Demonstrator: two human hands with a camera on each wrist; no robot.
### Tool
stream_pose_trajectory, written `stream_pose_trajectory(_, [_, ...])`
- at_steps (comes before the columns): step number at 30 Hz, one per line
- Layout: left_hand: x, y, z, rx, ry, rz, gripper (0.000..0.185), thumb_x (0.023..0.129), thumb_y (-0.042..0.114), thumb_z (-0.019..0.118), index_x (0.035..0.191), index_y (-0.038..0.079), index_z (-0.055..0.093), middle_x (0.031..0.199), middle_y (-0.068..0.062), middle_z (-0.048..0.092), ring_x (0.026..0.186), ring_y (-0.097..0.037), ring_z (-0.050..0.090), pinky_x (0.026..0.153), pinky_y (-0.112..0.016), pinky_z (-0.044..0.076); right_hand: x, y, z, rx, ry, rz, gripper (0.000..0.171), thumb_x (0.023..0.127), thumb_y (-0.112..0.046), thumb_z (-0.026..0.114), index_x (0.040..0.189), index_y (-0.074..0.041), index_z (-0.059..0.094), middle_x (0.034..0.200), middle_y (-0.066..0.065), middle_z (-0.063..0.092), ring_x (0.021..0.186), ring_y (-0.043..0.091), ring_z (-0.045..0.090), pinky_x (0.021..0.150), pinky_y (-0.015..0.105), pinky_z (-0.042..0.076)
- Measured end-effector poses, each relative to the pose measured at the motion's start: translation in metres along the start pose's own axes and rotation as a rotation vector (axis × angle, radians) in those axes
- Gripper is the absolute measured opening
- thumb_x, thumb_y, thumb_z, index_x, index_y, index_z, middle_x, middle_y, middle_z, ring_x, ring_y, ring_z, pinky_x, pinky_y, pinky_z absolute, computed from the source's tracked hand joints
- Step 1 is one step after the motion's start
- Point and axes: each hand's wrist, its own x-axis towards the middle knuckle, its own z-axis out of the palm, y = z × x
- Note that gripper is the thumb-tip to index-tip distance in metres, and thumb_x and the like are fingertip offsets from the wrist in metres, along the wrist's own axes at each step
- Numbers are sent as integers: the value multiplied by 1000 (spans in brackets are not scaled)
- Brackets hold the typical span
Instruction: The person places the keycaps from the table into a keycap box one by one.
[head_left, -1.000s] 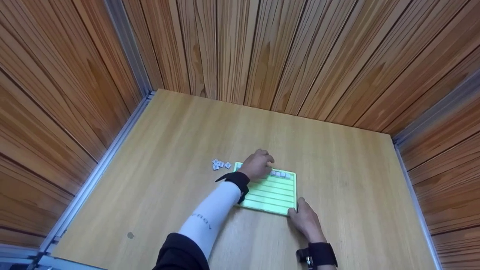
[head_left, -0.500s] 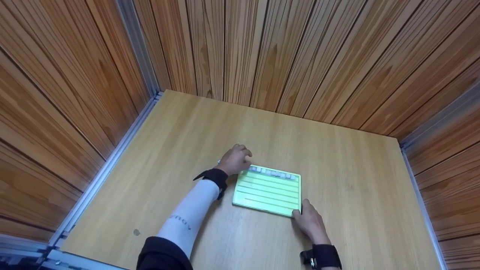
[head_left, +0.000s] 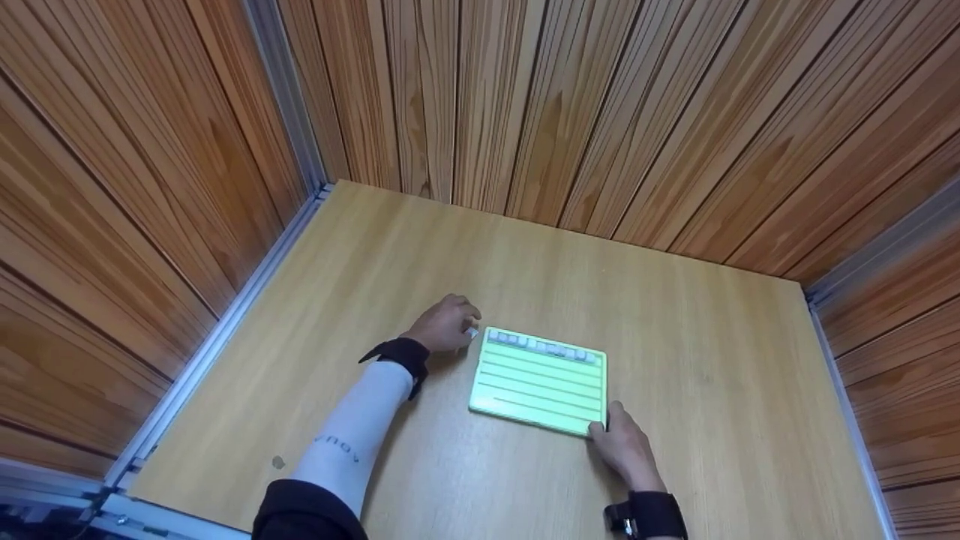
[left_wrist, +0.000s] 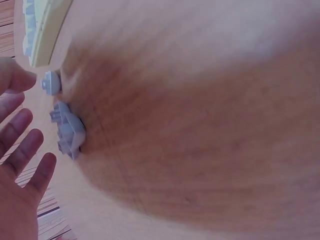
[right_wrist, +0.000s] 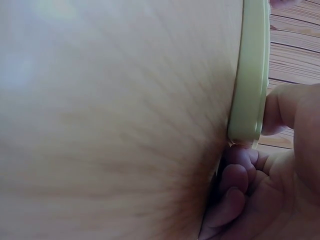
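Fingers of left hand (head_left: 445, 324) spread loosely above grey tiles (left_wrist: 66, 129); right hand (head_left: 624, 444) pinches green board (head_left: 540, 379) corner, lower centre

A board (head_left: 538, 381) lies flat near the middle of the worktop (head_left: 675, 360). A row of small tiles (head_left: 541, 346) sits on the board along its far edge. A few loose tiles (left_wrist: 67, 131) lie on the worktop just off the board's far left corner. The left hand (head_left: 444, 324) is over these loose tiles, left of the board. The right hand (head_left: 624, 444) rests on the worktop at the board's near right corner, touching its edge. Walls (head_left: 570, 112) stand behind and on both sides.
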Motion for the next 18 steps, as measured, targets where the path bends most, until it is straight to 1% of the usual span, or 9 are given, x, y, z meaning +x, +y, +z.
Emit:
stream_pose_trajectory(3, [1, -2, 1, 33, -28, 4, 34, 88, 12, 73, 122, 9, 71, 115, -5, 63, 109, -21, 53, 94, -36, 49, 0, 1, -1, 1, 4, -13, 19, 95, -18, 54, 102, -2, 48, 87, 10, 50, 77, 26, 47, 64, 37, 39])
stream_pose_trajectory(5, [2, -2, 1, 48, -35, 20, 33, 88, 10, 72, 121, 8, 71, 112, -5, 63, 107, -21, 53, 92, -36, 49, 0, 0, -3, 1, 4, -19, 19, 94, -17, 55, 102, -1, 48, 87, 10, 51, 77, 26, 47, 64, 37, 39])
stream_pose_trajectory(12, [6, -1, 3, 91, -3, 114, 29, 83, 3, 72, 111, 4, 72, 107, -6, 65, 106, -25, 55, 92, -36, 50, 3, -1, -4, 3, -17, 23, 17, 95, -17, 52, 99, -2, 45, 83, 7, 42, 75, 25, 44, 61, 34, 35])
stream_pose_trajectory(14, [4, 1, 4, 91, -10, 105, 25, 84, 2, 71, 110, 3, 72, 107, -8, 65, 106, -25, 55, 93, -36, 50, 3, -1, -4, 7, -24, 32, 18, 95, -17, 52, 101, -1, 46, 85, 8, 43, 76, 25, 44, 61, 34, 35])
stream_pose_trajectory(18, [0, 3, 5, 89, -36, 57, 22, 88, 3, 69, 110, 3, 73, 107, -9, 65, 106, -26, 55, 93, -37, 49, 1, -3, -3, 13, -35, 38, 21, 95, -17, 53, 105, 0, 47, 87, 10, 46, 78, 26, 45, 62, 35, 37])
